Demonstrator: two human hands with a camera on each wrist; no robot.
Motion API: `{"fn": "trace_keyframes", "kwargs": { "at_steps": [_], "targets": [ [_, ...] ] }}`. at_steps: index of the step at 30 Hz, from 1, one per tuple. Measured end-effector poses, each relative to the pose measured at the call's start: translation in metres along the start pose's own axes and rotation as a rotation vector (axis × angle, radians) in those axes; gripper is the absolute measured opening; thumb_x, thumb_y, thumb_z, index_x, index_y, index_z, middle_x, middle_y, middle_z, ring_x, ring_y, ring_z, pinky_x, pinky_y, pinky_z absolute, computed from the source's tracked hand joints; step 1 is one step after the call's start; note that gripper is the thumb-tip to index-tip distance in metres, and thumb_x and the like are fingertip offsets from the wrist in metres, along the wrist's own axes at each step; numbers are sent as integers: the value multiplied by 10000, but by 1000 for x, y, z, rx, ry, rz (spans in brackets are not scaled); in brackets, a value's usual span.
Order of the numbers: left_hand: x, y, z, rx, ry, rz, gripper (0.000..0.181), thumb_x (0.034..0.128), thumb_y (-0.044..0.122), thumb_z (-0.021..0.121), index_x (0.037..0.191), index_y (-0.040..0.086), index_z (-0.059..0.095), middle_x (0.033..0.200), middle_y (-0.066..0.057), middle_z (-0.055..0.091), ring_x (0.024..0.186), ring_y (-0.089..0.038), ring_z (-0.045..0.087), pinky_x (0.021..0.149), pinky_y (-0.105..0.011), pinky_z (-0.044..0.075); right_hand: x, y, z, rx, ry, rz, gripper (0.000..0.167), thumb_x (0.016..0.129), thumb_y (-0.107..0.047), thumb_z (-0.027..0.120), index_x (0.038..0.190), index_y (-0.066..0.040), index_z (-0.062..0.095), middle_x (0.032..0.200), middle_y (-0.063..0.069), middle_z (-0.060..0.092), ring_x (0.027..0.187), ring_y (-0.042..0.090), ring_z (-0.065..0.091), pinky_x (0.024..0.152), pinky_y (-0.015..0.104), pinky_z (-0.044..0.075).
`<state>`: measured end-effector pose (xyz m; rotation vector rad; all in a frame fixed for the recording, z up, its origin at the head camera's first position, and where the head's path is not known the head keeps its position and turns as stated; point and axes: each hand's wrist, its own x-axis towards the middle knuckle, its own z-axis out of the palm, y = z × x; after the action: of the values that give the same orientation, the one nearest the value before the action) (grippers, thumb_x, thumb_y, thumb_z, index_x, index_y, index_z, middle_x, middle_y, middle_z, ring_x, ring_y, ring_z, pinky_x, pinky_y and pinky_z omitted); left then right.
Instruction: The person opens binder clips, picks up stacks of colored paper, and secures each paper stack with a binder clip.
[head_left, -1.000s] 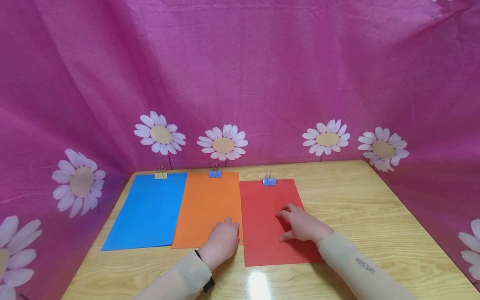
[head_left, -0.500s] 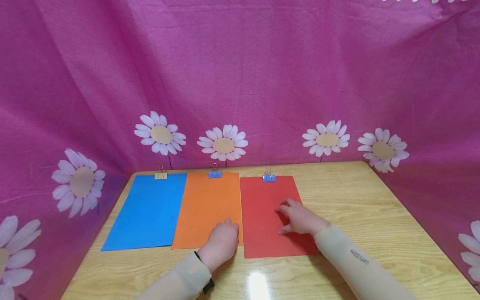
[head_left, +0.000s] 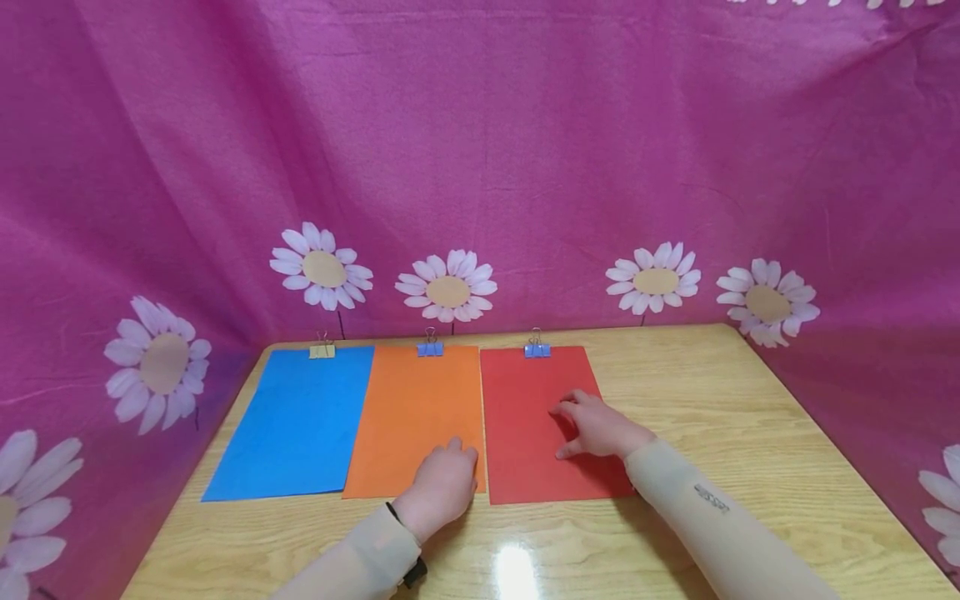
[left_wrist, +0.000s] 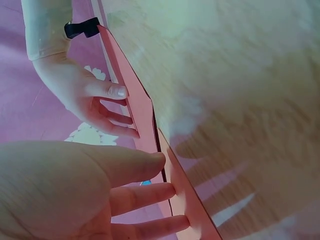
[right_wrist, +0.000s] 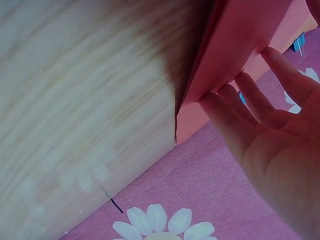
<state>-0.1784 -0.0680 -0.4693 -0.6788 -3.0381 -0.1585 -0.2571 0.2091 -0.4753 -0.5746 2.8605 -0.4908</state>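
Three coloured sheets lie side by side in the head view: blue [head_left: 292, 425], orange [head_left: 416, 400] and red [head_left: 521, 454]. A yellow binder clip [head_left: 322, 352] grips the blue sheet's far edge. One blue binder clip [head_left: 431, 350] is on the orange sheet, another blue binder clip [head_left: 537, 351] on the red. My right hand [head_left: 600, 429] rests its spread fingertips on the red sheet, as the right wrist view confirms with the fingers [right_wrist: 250, 95]. At the orange sheet's near right corner my left hand [head_left: 441, 490] rests its fingertips. Neither hand grasps anything.
The sheets lie on a wood-grain table [head_left: 712, 400], whose surface extends to their right. A magenta curtain [head_left: 510, 150] with white daisies encloses the back and sides. Light reflects off the near table surface.
The red sheet, with its clip, has slid away from me under my right hand. Its far edge now lines up closely with the orange sheet's. My left hand has stayed put.
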Motion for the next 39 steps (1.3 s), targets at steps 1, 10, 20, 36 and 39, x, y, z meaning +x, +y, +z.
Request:
{"fn": "trace_keyframes", "kwargs": {
  "at_steps": [1,10,20,36,39],
  "targets": [
    [0,0,0,1,-10,-5,198,939,200,754,1018,32,687,886,-100,570,677,-217,528,612,-334,512,1,0,0,-1,1,-2,725,772,-343,914,1380,-71,628,1398,194,527,1306,388,512,1055,501,513],
    [0,0,-4,4,-27,-20,223,942,222,757,1059,43,694,911,-100,572,677,-211,526,612,-342,519,8,2,-2,10,-2,22,720,770,-337,914,1385,-91,632,1415,184,519,1318,379,504,1055,497,516],
    [-1,0,-4,11,-18,-16,203,938,208,757,1046,48,695,900,-98,562,669,-220,538,593,-337,513,13,2,-3,5,-3,17,708,776,-334,912,1376,-79,637,1420,201,513,1322,393,502,1078,507,495],
    [-3,0,-4,-6,-17,-26,247,935,213,759,1103,42,700,913,-98,559,674,-218,540,615,-338,520,15,2,2,13,-7,25,726,802,-329,891,1417,-65,611,1473,225,480,1364,424,469,1100,528,470],
    [-4,0,-3,6,-12,-22,274,931,225,762,1126,42,700,917,-98,561,670,-213,542,620,-336,526,13,2,1,16,-4,23,723,813,-326,883,1424,-60,604,1488,232,471,1373,434,462,1100,537,467]
  ]
}}
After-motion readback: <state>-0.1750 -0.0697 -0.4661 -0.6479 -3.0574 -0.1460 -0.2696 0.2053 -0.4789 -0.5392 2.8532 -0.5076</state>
